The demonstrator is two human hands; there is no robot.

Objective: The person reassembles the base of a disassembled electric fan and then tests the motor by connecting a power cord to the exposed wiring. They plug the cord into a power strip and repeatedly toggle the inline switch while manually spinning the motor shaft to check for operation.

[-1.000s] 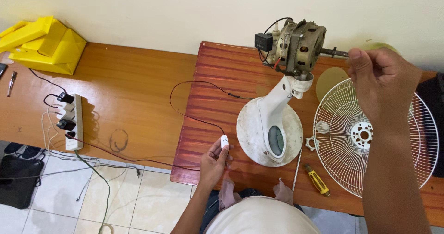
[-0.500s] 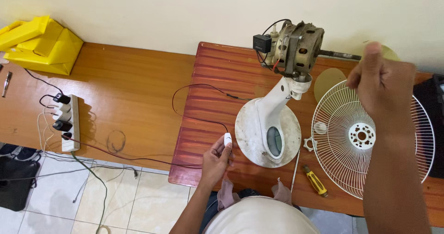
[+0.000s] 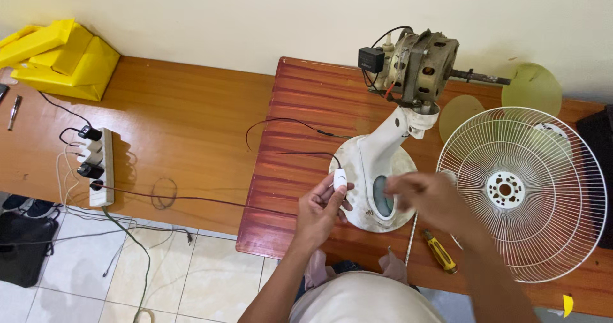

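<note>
While blurred, right hand (image 3: 426, 198) hides part of fan base (image 3: 357, 170).

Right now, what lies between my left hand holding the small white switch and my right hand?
In the head view, the round white fan base lies between the left hand and the blurred right hand.

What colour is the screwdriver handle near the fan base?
Yellow; the screwdriver shows best in the head view.

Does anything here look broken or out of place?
Yes. The fan is in pieces: its motor sits bare with wires showing, and the wire guard lies flat beside it. The left hand holds a small white switch on a loose cord. The right hand is blurred.
</note>
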